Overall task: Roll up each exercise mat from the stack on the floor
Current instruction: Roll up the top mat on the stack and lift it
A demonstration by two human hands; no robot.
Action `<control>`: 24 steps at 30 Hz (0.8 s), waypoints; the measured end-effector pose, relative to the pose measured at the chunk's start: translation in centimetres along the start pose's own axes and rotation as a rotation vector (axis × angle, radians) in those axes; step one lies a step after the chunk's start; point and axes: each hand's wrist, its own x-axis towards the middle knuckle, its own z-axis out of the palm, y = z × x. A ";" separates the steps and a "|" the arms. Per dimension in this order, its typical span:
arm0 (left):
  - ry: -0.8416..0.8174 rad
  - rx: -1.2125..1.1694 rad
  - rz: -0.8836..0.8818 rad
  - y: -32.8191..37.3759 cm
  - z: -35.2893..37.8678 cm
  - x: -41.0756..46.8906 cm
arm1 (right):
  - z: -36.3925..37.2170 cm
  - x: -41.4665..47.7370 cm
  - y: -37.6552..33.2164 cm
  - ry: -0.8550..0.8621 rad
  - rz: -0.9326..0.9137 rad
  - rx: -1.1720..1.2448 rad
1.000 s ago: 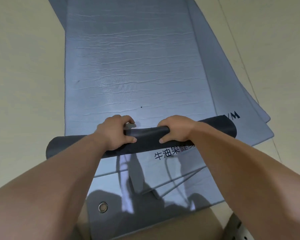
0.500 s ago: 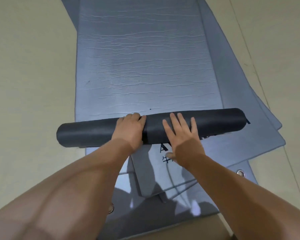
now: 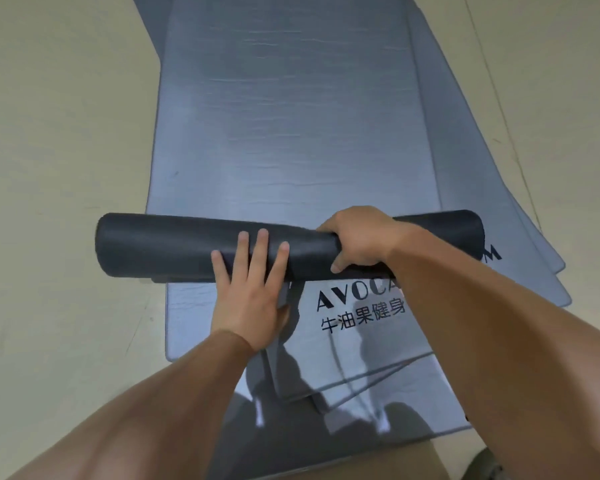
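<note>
The dark roll (image 3: 174,247) of the top exercise mat lies across mid-frame on the stack of grey mats (image 3: 482,168). The left hand (image 3: 248,285) presses it with flat, straight fingers, probably to push it forward. The right hand (image 3: 359,240) clenches round it, seemingly to keep the coil tight. The roll is matte charcoal. Its unrolled part (image 3: 284,116) is pale grey and creased, running to the upper frame over the beige floor (image 3: 49,133).

Even bright light from above us, pale sheen down the flat mat (image 3: 284,133), our dark shadow (image 3: 291,431) at its near end, slight blur throughout, wide-angle bowing at the edges.
</note>
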 end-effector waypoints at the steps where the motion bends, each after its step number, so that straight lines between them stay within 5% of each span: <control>1: -0.008 0.005 0.006 0.0 0.1 -0.5 | -0.1 -0.1 -0.1 -0.088 -0.004 0.029; 4: -0.131 0.072 0.028 0.0 0.3 -1.5 | 0.7 -0.1 -0.7 -0.275 0.000 0.072; 8: -0.220 0.084 -0.022 0.1 0.0 0.3 | 1.2 -0.5 -0.2 -0.231 -0.002 0.158; 12: -0.366 0.002 0.028 -1.7 -2.0 4.0 | 3.7 -3.1 -0.5 0.139 0.114 0.261; 14: -0.426 -0.065 0.054 -3.0 -3.4 6.9 | 6.6 -4.7 -2.0 0.476 0.202 0.155; 16: -0.569 -0.197 0.032 -4.1 -4.8 10.4 | 9.1 -5.5 -3.2 0.592 0.237 0.004; 21: -0.762 -0.195 -0.004 -4.4 -5.4 13.8 | 10.5 -4.2 -2.9 0.317 0.282 -0.133; 24: -0.548 -0.006 -0.054 -4.2 -6.8 13.2 | 8.1 -2.2 -2.1 0.298 0.311 -0.176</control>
